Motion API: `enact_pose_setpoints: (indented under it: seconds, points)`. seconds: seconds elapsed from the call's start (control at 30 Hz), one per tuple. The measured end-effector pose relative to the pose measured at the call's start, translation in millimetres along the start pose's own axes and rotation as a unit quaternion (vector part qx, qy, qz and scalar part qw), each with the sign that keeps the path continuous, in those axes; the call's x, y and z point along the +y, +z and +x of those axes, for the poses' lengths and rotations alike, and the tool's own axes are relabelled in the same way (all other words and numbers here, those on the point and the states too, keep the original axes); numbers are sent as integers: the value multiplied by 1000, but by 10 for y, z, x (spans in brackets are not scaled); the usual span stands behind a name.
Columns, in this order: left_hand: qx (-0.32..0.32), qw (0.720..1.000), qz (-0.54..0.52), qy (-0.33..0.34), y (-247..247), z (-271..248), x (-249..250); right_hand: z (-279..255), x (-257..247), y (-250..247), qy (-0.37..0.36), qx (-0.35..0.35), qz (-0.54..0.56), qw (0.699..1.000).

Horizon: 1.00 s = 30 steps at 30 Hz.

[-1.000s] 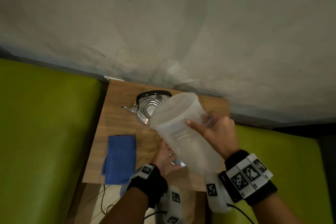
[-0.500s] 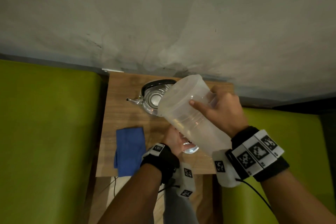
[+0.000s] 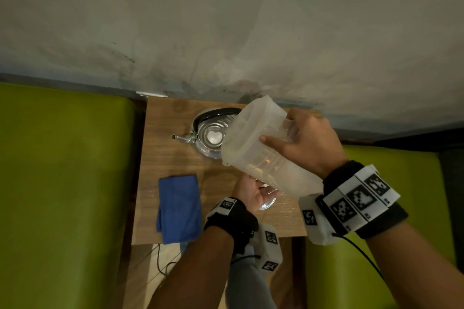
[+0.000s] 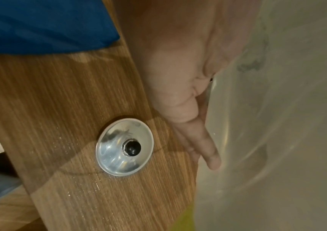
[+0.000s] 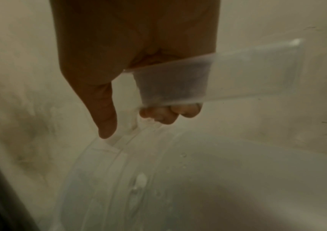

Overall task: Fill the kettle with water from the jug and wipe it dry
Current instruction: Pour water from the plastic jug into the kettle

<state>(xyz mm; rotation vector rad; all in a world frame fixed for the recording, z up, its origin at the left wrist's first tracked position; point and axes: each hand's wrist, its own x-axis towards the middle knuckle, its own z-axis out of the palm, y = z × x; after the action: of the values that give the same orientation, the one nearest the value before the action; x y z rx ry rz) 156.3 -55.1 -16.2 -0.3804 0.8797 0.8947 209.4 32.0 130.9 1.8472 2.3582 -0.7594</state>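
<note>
My right hand [image 3: 307,144] is wrapped around the handle of the translucent plastic jug [image 3: 253,143], fingers curled through the handle and the thumb laid straight along the jug's side. The right wrist view shows those fingers [image 5: 170,115] tucked under the handle strip, with droplets on the jug's wall below. The jug is tilted, its mouth leaning toward 10 o'clock over the kettle [image 3: 208,138], its base low toward my right wrist.

My left hand [image 3: 251,192] is under the jug's lower side, palm up, fingers straight and resting against the plastic without curling round it; the left wrist view shows one finger [image 4: 202,140] lying flat along the jug wall.

The steel kettle stands open at 12 o'clock on the wooden surface [image 3: 170,165], close to the wall, spout pointing to 9 o'clock and its black handle folded toward the back. Something bright glints inside it; I cannot tell how full it is. The jug's rim hides the kettle's right edge.

The kettle's lid [image 4: 125,146], shiny with a black knob, lies flat on the surface just beside my left hand. A folded blue cloth [image 3: 179,208] lies at 8 o'clock from the kettle, near the surface's front edge. Green cushions [image 3: 62,183] flank the surface on both sides.
</note>
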Motion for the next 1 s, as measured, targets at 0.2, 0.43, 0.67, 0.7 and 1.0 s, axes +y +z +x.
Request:
enact_pose_setpoints:
  seconds: [0.2,0.43,0.67,0.7,1.0]
  points:
    - [-1,1000,-16,5,31,25,-41,12,23,-5,-12,-4,-15,1000]
    - [-12,1000,-14,3,54,85,-125,-3,58,-91,-16,-4,-15,1000]
    - [-20,1000,-9,10,97,126,-192,-23,107,-156,-24,-16,-18,999]
    - [-20,1000,-14,12,103,126,-203,-26,110,-159,-27,-17,-18,999]
    - [-24,999,-27,13,124,131,-242,-41,140,-172,-42,-26,0,999]
